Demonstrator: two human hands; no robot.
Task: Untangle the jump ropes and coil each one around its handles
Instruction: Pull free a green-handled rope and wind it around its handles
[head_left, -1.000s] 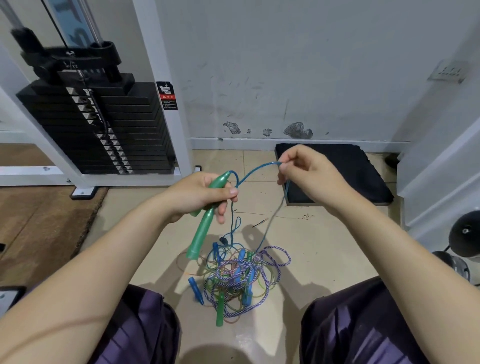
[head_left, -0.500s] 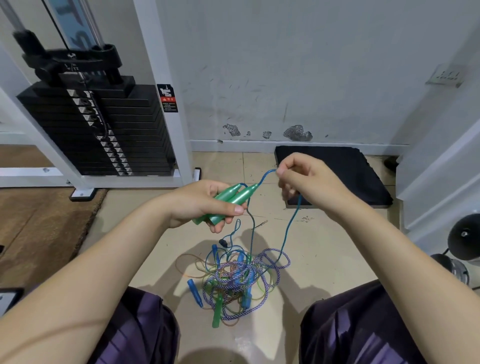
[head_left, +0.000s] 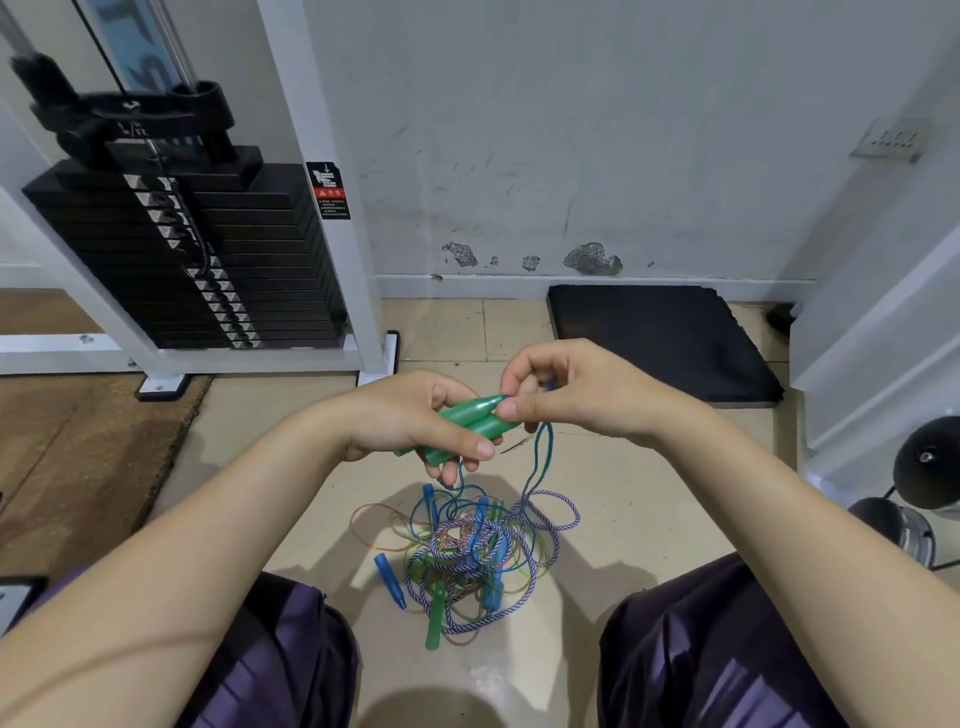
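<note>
Two green handles (head_left: 470, 423) sit side by side in the left hand (head_left: 415, 421), tips pointing right and slightly up. Fingers and thumb are curled around them, a firm grasp. The right hand (head_left: 566, 395) pinches at the handle tips, thumb and forefinger closed on the blue cord (head_left: 540, 457) where it leaves them (exact contact point is hidden by the fingers). The cord drops in a narrow loop from under the right hand down to the pile; another strand hangs from under the left hand.

The pile (head_left: 478, 556) lies on the tiled floor (head_left: 649, 519) between the knees, well below the hands. It is a knot of thin cords in blue, green, orange and pink, plus one thicker purple-white braided rope (head_left: 561, 506) looping around its outside. In it: a blue handle (head_left: 389, 579) at the left edge, a green handle (head_left: 435, 618) at the near edge, and more blue handles buried in the middle (can't count them).

Beyond it: a black mat (head_left: 665, 343) against the wall on the right, a weight stack (head_left: 197, 260) in a white frame on the left, a brown mat (head_left: 78, 457) at far left, dark round weights (head_left: 930, 467) at the right edge. Purple-clad legs (head_left: 291, 654) frame the bottom of the view.
</note>
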